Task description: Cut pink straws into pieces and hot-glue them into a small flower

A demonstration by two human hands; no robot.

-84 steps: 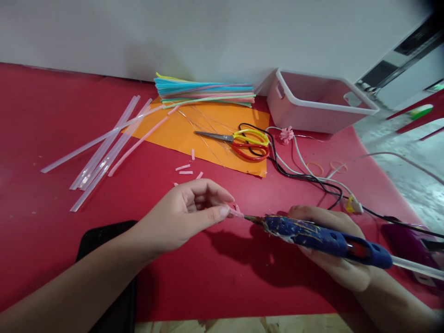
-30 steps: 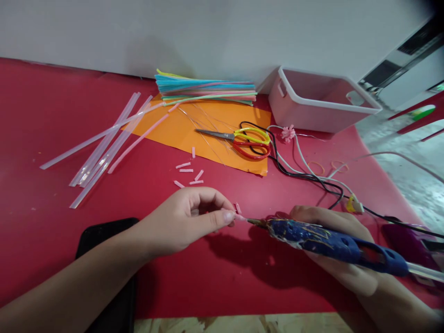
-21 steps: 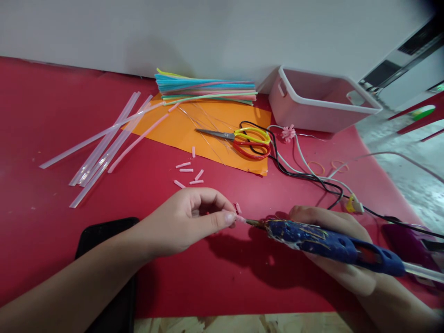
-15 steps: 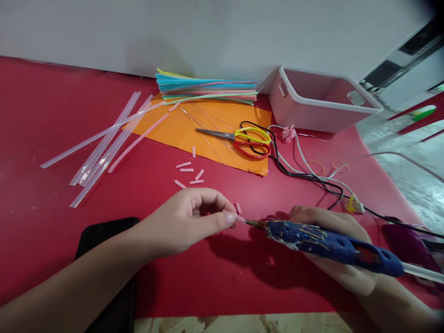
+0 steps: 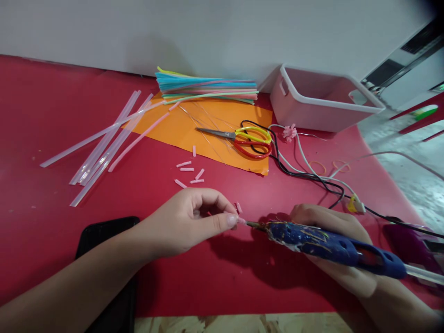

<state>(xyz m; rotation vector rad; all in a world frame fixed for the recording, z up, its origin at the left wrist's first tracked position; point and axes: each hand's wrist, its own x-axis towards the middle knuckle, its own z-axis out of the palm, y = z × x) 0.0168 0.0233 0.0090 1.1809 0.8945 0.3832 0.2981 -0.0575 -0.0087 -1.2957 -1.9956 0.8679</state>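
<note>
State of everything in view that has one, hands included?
left hand: pinching pink piece
right hand: gripping glue gun
glue gun: clear stick loaded, nozzle apparently touching pink piece
scissors: lying flat, blades together
bin: upright, open-topped
pipe cleaners: bundled
glue sticks: loose, crossed

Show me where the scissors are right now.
In the head view, the scissors lie mostly on the orange sheet, slightly right of centre, beyond the left hand, their handles overlapping the black cable.

Dim, soft light casts shadows on the red table (image 5: pixel 187 291), glare paling its right side, top-right corner darkened
</note>
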